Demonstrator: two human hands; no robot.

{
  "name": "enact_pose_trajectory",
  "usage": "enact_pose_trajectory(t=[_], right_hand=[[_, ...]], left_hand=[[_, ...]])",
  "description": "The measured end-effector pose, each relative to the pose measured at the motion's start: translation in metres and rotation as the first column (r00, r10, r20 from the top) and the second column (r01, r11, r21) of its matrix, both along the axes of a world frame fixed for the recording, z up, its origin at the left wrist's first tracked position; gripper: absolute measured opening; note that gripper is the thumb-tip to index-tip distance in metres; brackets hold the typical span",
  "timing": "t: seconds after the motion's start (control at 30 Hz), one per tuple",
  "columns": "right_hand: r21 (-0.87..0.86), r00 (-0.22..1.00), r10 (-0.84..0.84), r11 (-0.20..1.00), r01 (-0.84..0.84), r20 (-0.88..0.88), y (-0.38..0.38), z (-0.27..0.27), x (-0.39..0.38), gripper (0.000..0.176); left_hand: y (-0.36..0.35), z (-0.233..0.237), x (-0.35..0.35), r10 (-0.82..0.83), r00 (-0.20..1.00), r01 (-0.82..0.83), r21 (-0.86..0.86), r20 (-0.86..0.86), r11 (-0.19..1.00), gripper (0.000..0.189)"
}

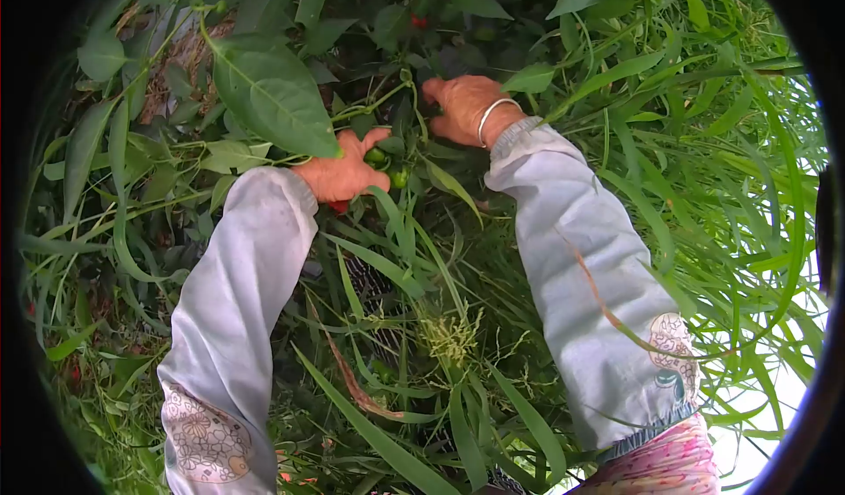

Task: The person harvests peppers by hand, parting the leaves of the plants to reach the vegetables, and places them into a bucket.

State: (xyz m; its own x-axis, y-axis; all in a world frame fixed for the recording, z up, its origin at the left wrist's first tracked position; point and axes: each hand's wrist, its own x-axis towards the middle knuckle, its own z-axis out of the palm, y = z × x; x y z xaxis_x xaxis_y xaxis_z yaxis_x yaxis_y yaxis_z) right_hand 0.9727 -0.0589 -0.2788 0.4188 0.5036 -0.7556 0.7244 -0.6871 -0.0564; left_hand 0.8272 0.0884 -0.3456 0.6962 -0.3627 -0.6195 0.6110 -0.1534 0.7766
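My left hand (345, 175) is among the leaves of a pepper plant, its thumb and one finger spread beside small green peppers (399, 178). A bit of a red pepper (339, 205) shows under the palm, where the curled fingers are hidden. To the upper right, my right hand (468, 110) reaches into the shaded foliage with thumb and forefinger bent and apart. I see nothing between them. A thin green stem (414, 99) runs close to its fingertips. A pale bangle circles that wrist, and light sleeves cover both arms.
A broad pepper leaf (268, 90) hangs over the left wrist. Another red pepper (419, 22) shows deeper in the plant. Long grass blades (704, 196) crowd the right side, and a seeding grass head (449, 337) stands between my forearms. A dry, curled blade (352, 381) lies below.
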Motion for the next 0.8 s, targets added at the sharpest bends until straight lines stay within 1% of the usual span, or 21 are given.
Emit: enact_pose_trajectory(t=[0.07,0.1,0.2,0.23,0.27,0.33,0.37,0.4,0.43,0.47,0.53,0.57,0.6,0.67,0.7,0.77,0.8], right_hand=[[-0.054,0.996,-0.052,0.997,0.056,0.072,0.001,0.013,-0.006,0.039],[-0.082,0.995,-0.045,0.995,0.052,0.089,-0.001,0.019,-0.01,0.035],[-0.22,0.994,0.064,0.975,-0.042,0.093,-0.008,0.021,-0.016,0.032],[-0.148,0.996,-0.013,0.989,0.026,0.086,-0.01,0.024,-0.018,0.032],[-0.106,0.991,-0.135,0.985,0.136,0.022,-0.012,0.025,-0.019,0.034],[-0.041,0.928,-0.357,0.934,0.354,-0.104,-0.016,0.027,-0.014,0.037],[-0.013,0.843,-0.495,0.864,0.504,-0.209,-0.026,0.022,-0.015,0.038],[0.024,0.778,-0.549,0.812,0.583,-0.304,-0.037,0.017,-0.018,0.035],[-0.047,0.638,-0.636,0.723,0.689,-0.434,-0.039,0.026,-0.019,0.032],[-0.137,0.467,-0.695,0.624,0.769,-0.546,-0.04,0.036,-0.024,0.03],[-0.2,0.309,-0.547,0.681,0.704,-0.778,-0.037,0.043,-0.047,0.031],[-0.129,0.285,-0.487,0.655,0.745,-0.826,-0.034,0.042,-0.063,0.026],[-0.22,0.145,-0.512,0.585,0.78,-0.847,-0.032,0.039,-0.069,0.029],[-0.284,-0.046,-0.533,0.373,0.883,-0.845,-0.036,0.048,-0.072,0.03],[-0.323,-0.172,-0.432,0.305,0.896,-0.886,-0.04,0.046,-0.072,0.031],[-0.426,-0.397,-0.176,0.177,0.887,-0.901,-0.059,0.034,-0.074,0.033],[-0.428,-0.41,-0.135,0.15,0.891,-0.902,-0.069,0.029,-0.075,0.036]], left_hand=[[0.008,0.023,0.009,-0.039,0.998,0.036,-0.056,-0.045,0.998,0.061],[0.011,0.03,0.012,-0.062,0.996,0.057,-0.083,-0.059,0.995,0.062],[0.008,0.031,0.012,-0.072,0.997,0.073,0.034,-0.025,0.997,0.059],[0.007,0.026,0.011,-0.055,0.998,0.056,0.033,-0.033,0.998,0.057],[0.004,0.019,0.007,-0.041,0.998,0.042,0.029,-0.041,0.999,0.054],[0.005,0.019,0.009,-0.023,0.998,0.023,-0.004,-0.054,1.0,0.051],[0.008,0.024,0.008,-0.02,0.998,0.018,-0.029,-0.063,0.999,0.049],[0.011,0.028,0.008,-0.017,0.997,0.013,-0.053,-0.071,0.998,0.048],[0.013,0.025,0.007,-0.04,0.999,0.037,-0.073,-0.028,0.997,0.047],[0.011,0.022,0.004,0.02,0.998,-0.028,-0.148,-0.057,0.989,0.047],[0.009,0.015,0.001,0.132,0.981,-0.168,-0.289,-0.141,0.942,0.047],[0.007,0.012,0.003,0.108,0.984,-0.144,-0.284,-0.138,0.948,0.047],[0.007,0.015,0.003,0.119,0.983,-0.155,-0.285,-0.138,0.946,0.047],[0.01,0.02,0.004,0.157,0.98,-0.187,-0.279,-0.126,0.942,0.047],[0.013,0.015,0.005,0.117,0.993,-0.11,-0.277,0.008,0.955,0.045],[0.021,0.008,0.004,0.055,0.998,-0.043,-0.243,0.043,0.969,0.044],[0.025,0.011,0.007,0.027,0.998,-0.012,-0.226,0.062,0.974,0.044]])
